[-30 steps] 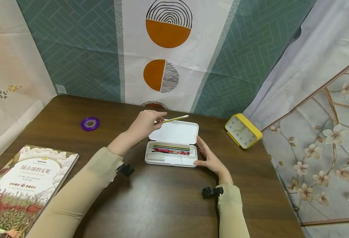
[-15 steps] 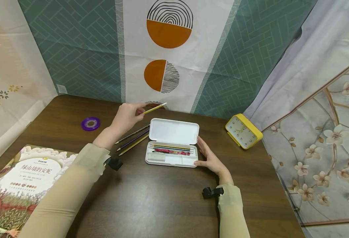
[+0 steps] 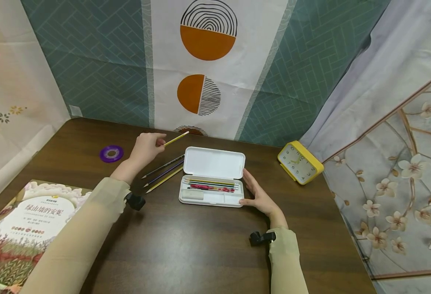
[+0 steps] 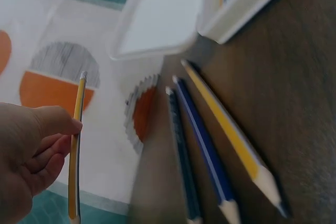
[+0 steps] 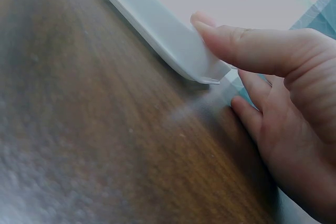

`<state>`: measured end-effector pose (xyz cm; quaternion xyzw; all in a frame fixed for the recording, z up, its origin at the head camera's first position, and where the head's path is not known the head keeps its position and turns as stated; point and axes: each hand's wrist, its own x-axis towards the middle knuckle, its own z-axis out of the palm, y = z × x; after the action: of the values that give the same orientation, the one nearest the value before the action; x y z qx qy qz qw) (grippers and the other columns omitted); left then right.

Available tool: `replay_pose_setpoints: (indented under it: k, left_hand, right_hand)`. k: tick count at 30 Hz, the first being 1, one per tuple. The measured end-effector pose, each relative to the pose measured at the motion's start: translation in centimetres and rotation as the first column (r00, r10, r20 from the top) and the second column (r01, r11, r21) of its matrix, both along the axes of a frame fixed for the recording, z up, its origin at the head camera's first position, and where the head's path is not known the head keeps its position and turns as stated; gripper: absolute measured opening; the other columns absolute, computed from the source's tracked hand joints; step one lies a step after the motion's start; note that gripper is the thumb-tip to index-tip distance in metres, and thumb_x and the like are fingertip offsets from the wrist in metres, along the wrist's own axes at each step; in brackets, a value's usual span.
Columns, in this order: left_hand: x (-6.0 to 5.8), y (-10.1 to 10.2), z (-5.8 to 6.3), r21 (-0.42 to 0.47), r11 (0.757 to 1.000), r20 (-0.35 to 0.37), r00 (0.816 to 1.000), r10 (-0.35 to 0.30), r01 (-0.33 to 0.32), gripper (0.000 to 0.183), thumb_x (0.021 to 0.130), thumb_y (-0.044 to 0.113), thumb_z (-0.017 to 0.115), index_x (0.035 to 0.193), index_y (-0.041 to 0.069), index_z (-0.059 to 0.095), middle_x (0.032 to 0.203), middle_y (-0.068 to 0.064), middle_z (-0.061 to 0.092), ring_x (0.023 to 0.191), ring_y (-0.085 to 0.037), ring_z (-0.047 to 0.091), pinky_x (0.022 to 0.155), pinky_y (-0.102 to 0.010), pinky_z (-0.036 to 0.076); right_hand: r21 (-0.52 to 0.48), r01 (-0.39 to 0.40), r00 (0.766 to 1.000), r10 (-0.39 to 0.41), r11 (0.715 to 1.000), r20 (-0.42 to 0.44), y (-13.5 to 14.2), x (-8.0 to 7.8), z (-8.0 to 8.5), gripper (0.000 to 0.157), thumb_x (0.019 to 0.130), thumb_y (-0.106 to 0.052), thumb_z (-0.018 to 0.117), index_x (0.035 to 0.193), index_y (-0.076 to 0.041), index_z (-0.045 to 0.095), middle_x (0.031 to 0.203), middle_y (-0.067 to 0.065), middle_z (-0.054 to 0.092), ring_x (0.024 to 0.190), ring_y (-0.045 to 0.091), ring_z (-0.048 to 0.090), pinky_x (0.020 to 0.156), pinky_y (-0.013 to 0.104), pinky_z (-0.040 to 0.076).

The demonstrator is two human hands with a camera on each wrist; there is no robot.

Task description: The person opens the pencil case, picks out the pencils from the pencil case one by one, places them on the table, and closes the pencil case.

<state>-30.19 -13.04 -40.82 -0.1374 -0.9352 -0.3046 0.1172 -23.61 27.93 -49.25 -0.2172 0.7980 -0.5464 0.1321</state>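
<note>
My left hand (image 3: 147,148) pinches a yellow pencil (image 3: 177,138) between thumb and fingers, its white end pointing up and to the right. Below that hand, a dark pencil (image 3: 163,166), a blue pencil (image 3: 164,173) and a second yellow pencil (image 4: 231,124) lie side by side on the table. A white pencil case (image 3: 214,162) lies with its lid raised back, holding several pencils, a red pen-like item (image 3: 212,187) and a whitish block (image 3: 193,194). My right hand (image 3: 262,199) rests along the case's right side, thumb (image 5: 236,45) at the front corner, fingers fairly straight.
A purple ring-shaped roll (image 3: 111,153) lies at the back left. A book (image 3: 39,216) with an illustrated cover is at the left, partly under the left sleeve. At the back right stands a yellow alarm clock (image 3: 300,162). Patterned cloth hangs behind the wooden table (image 3: 186,253).
My left hand has moved left, away from over the case, carrying the yellow pencil. Three pencils on the table have come into sight. The right hand has stayed at the case.
</note>
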Motion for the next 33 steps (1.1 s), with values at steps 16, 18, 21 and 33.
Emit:
replay_pose_setpoints:
  k: [16, 18, 21, 33]
  left_hand:
    - [-1.5, -1.9, -4.5, 0.039, 0.999, 0.145, 0.989, -0.032, 0.027, 0.035, 0.086, -0.002, 0.065, 0.12, -0.012, 0.063, 0.097, -0.023, 0.073, 0.091, -0.037, 0.069, 0.089, -0.051, 0.052]
    - [-1.6, -1.9, -4.7, 0.034, 0.999, 0.153, 0.988, -0.035, 0.03, 0.035, 0.086, -0.002, 0.065, 0.119, -0.013, 0.063, 0.097, -0.023, 0.073, 0.091, -0.037, 0.069, 0.088, -0.051, 0.052]
    - [-1.6, -1.8, -4.9, 0.029, 0.999, 0.165, 0.986, -0.038, 0.034, 0.035, 0.086, -0.002, 0.065, 0.118, -0.013, 0.063, 0.097, -0.022, 0.073, 0.091, -0.038, 0.069, 0.088, -0.051, 0.053]
    - [-1.4, -1.2, -5.2, 0.006, 0.999, 0.204, 0.978, -0.04, 0.039, 0.034, 0.087, -0.002, 0.065, 0.119, -0.012, 0.063, 0.098, -0.022, 0.073, 0.095, -0.037, 0.068, 0.092, -0.051, 0.051]
  right_hand:
    - [0.003, -0.01, 0.999, 0.01, 1.0, 0.042, -0.8, 1.0, 2.4, 0.104, 0.08, 0.009, 0.072, 0.156, -0.001, 0.002, 0.164, 0.018, 0.002, 0.151, 0.036, 0.002, 0.118, 0.062, 0.008]
    - [0.009, -0.006, 0.999, 0.006, 1.0, 0.038, -0.5, 0.7, 1.7, 0.105, 0.08, 0.009, 0.071, 0.157, -0.005, 0.001, 0.165, 0.015, 0.001, 0.152, 0.034, 0.002, 0.119, 0.06, 0.007]
    - [0.015, 0.0, 1.0, 0.0, 1.0, 0.025, -0.2, 0.2, 0.6, 0.107, 0.08, 0.009, 0.072, 0.158, -0.009, 0.001, 0.165, 0.012, 0.001, 0.152, 0.032, 0.002, 0.119, 0.06, 0.007]
    - [0.01, -0.005, 1.0, 0.005, 1.0, 0.002, 0.2, 0.0, 0.1, 0.107, 0.08, -0.002, 0.076, 0.158, -0.016, 0.005, 0.166, 0.006, 0.004, 0.153, 0.027, 0.004, 0.12, 0.059, 0.009]
